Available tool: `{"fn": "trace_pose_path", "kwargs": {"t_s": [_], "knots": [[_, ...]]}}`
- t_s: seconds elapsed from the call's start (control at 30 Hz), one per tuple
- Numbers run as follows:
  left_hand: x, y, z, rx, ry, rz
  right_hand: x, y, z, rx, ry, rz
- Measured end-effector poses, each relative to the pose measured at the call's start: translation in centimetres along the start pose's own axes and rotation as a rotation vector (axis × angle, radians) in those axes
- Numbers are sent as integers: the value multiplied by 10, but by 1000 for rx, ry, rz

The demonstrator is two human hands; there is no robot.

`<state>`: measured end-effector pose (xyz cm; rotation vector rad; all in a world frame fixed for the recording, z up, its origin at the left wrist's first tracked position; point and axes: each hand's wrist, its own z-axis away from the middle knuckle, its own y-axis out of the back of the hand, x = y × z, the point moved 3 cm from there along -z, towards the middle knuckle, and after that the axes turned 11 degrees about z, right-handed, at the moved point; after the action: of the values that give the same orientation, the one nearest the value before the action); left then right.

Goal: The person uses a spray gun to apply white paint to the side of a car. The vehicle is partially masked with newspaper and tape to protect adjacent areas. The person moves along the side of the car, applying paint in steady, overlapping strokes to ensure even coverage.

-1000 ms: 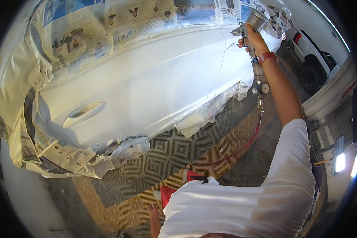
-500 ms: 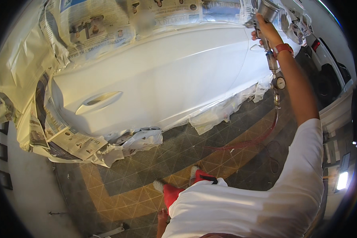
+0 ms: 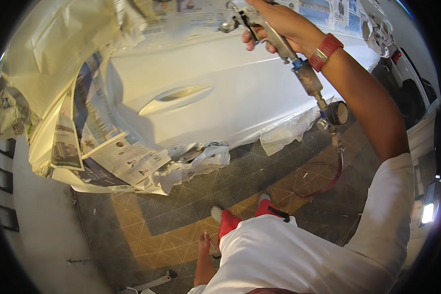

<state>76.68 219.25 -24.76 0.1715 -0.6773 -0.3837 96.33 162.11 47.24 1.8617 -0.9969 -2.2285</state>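
My right hand point(image 3: 285, 23) is closed around the grip of a metal spray gun point(image 3: 275, 40), raised over the upper part of a white car panel point(image 3: 220, 117). The gun's nozzle points left; its top runs out of the picture. Below the grip hang a cylindrical filter point(image 3: 306, 78), a round pressure gauge point(image 3: 337, 113) and a red air hose point(image 3: 334, 183). A door handle point(image 3: 181, 94) stands out on the panel, to the left of the gun. My left hand point(image 3: 204, 241) hangs low beside my body, holding nothing, its fingers looking loosely extended.
Newspaper masking point(image 3: 132, 161) and pale sheeting point(image 3: 49, 54) surround the panel. Loose plastic point(image 3: 289, 132) hangs along its lower edge. Grey and yellow floor tiles point(image 3: 181, 210) lie underfoot. Another vehicle point(image 3: 406, 83) stands at the right; a bright lamp point(image 3: 428, 212) shines below it.
My right hand has brought the spray gun left and closer to me, with gauge and hose trailing. The panel now sits further right in view. More of my left arm shows.
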Motion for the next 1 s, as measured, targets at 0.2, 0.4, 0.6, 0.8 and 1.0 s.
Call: {"fn": "trace_pose_path", "kwargs": {"t_s": [0.2, 0.4, 0.6, 0.8, 1.0], "knots": [[-3, 94, -27, 97, 81, 167, -86, -113, -24, -102, 188, 13], [5, 96, -27, -31, 236, 144, -135, -139, -21, -154, 264, -101], [-50, 88, -29, -167, 188, 374, -78, -103, -31, -57, 100, 83], [-38, 65, -35, -236, 157, 194, 28, 34, 12, 250, -123, 293], [-13, 65, -31, -56, 143, 274, 120, 148, 20, 377, -166, 212]]}}
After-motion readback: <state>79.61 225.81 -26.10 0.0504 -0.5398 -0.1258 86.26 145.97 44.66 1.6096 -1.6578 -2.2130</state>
